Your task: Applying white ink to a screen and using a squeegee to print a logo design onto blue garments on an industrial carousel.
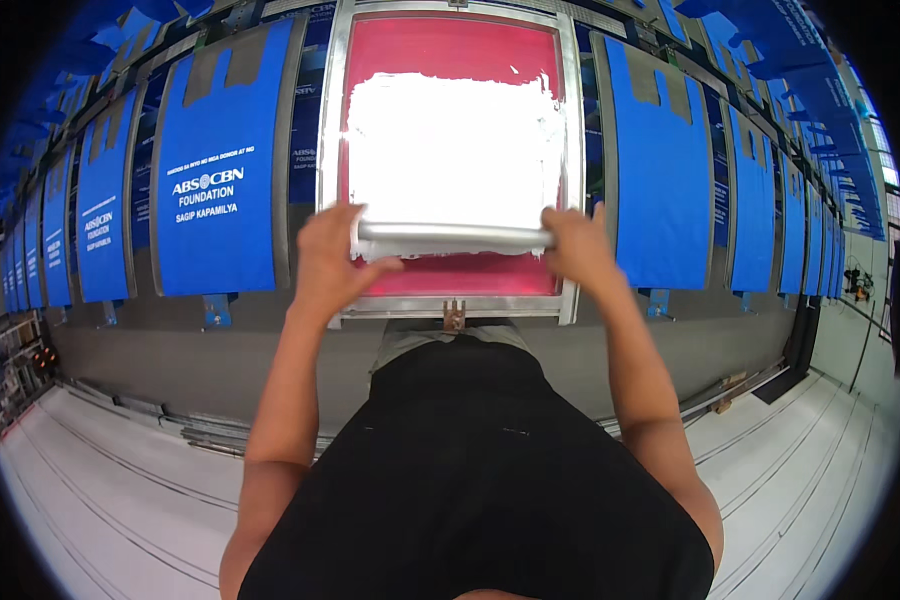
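one long silver metal bar [455, 236]: left hand [328, 255] hooks fingers on, thumb apart; right hand [582, 247] clamps it. likely stiff; hold both ends.

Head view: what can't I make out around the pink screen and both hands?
All in the head view:
- Whatever lies under the pink screen: hidden by it and the white paint.
- Underside of the silver bar: turned away from the camera.
- Left hand: its hold on the bar's end is covered by the hand itself.
- Right hand: blurred.
- Farthest blue bags: details too small.
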Demonstrator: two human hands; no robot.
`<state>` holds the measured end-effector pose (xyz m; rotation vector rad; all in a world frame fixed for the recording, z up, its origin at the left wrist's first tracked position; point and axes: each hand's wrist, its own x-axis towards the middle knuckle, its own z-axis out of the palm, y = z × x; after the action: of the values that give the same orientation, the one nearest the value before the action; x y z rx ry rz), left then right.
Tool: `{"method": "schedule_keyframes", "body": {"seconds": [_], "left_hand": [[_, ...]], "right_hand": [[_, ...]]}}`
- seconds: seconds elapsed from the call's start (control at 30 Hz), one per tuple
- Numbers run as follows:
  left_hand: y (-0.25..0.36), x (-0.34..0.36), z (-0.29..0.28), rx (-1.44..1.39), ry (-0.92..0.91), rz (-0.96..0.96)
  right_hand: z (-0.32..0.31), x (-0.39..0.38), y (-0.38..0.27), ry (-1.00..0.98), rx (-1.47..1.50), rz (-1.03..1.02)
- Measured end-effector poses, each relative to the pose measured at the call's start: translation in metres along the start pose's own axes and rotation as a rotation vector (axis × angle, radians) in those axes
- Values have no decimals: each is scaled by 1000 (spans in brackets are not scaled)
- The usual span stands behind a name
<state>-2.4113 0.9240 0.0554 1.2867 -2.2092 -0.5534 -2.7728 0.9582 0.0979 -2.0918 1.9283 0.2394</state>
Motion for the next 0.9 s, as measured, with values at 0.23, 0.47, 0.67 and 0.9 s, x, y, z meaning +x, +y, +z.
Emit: {"method": "schedule_keyframes", "body": {"seconds": [0.23, 0.47, 0.67, 0.9], "left_hand": [[27, 89, -1, 266, -544, -5], [-32, 161, 50, 309, -97, 80], [-10, 80, 47, 297, -228, -11], [42, 2, 11, 170, -275, 5]], "right_hand": [[-6, 32, 17, 50, 117, -184], [1, 157, 33, 394, -70, -167], [29, 72, 14, 188, 21, -193], [12, -24, -21, -9, 107, -201]]}}
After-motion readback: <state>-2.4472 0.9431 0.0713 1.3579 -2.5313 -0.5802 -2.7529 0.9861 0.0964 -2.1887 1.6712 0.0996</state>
